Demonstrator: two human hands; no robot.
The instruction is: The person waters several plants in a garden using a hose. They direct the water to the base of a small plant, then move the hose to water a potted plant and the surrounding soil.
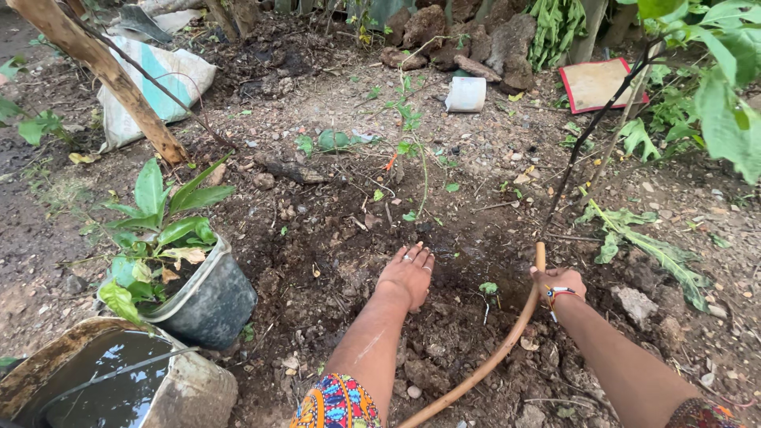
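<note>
Standing in dark, loosened soil [444,349] between the two hands is a tiny green seedling [488,289], closer to the right hand than to the left and apart from both. The right hand [557,283] is clenched around the end of a tan hose [491,357], which curves back toward the person's body across the clods; the nozzle end pokes up just above the fist, and I cannot tell whether water is running. The left hand [408,272] lies flat and released, palm down, fingers spread on the earth just to the left of the seedling, grasping nothing. The main risk, as I judge it, is to that small plant: its stem looks thin, and a swing of the hose end or a hard jet from so near could flatten it or wash the loose soil from its roots. A press of the left palm sliding rightward could bury or snap it too. A thin dark branch [590,131] rises just beyond the right hand and could snag the wrist or hose. Farther left of the left hand, a grey pot [210,305] holding a leafy plant leans, beside a rusty basin [47,361] of water; both sit well apart from the work, so they seem unlikely to be knocked.
</note>
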